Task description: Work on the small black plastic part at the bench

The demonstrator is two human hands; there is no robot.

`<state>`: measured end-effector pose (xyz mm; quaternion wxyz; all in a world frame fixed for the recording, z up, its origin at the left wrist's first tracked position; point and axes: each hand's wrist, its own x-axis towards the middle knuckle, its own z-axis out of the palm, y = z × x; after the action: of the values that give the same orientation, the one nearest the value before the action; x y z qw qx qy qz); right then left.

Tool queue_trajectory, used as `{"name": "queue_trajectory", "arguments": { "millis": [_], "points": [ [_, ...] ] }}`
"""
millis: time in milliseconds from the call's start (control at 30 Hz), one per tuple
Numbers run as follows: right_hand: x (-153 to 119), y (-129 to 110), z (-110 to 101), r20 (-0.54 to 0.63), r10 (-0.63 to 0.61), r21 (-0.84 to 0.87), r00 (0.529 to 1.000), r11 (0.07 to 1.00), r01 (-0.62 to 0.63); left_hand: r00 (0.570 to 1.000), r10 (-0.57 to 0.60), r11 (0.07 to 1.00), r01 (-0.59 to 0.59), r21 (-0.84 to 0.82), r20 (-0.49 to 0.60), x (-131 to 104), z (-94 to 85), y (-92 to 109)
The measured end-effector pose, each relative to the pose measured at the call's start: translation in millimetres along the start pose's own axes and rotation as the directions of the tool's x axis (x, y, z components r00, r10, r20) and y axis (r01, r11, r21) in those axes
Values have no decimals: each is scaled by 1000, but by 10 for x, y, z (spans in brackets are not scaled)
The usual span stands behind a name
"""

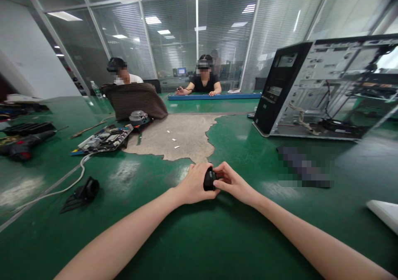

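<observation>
A small, round, black ribbed part (pixel 210 179) sits between my two hands, close above the green tabletop; its exact kind cannot be made out. My left hand (pixel 193 184) wraps around it from the left, thumb below and fingers over the top. From the right, the fingertips of my right hand (pixel 234 183) pinch its near end. To the left on the table lies a black plastic piece (pixel 85 192) with a round barrel on a flat base.
An open computer tower (pixel 286 93) stands at right, near a pixelated dark strip (pixel 306 168). At left are a circuit board (pixel 104 140), a cable (pixel 76 182) and a power drill (pixel 29 144). A brown ribbed object (pixel 133 99) stands behind. Two people sit across the table.
</observation>
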<state>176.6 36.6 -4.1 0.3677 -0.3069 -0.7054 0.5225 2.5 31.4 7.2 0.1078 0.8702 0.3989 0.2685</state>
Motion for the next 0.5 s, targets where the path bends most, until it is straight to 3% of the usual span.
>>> {"name": "queue_trajectory", "arguments": {
  "millis": [200, 500],
  "points": [
    [24, -59, 123, -84, 25, 29, 996, 999, -22, 999, -8, 1000, 8, 7, 49, -43, -52, 7],
    [-2, -82, 363, -201, 46, 47, 979, 998, -38, 999, -51, 998, 51, 34, 7, -200, -104, 55]
  ]
}}
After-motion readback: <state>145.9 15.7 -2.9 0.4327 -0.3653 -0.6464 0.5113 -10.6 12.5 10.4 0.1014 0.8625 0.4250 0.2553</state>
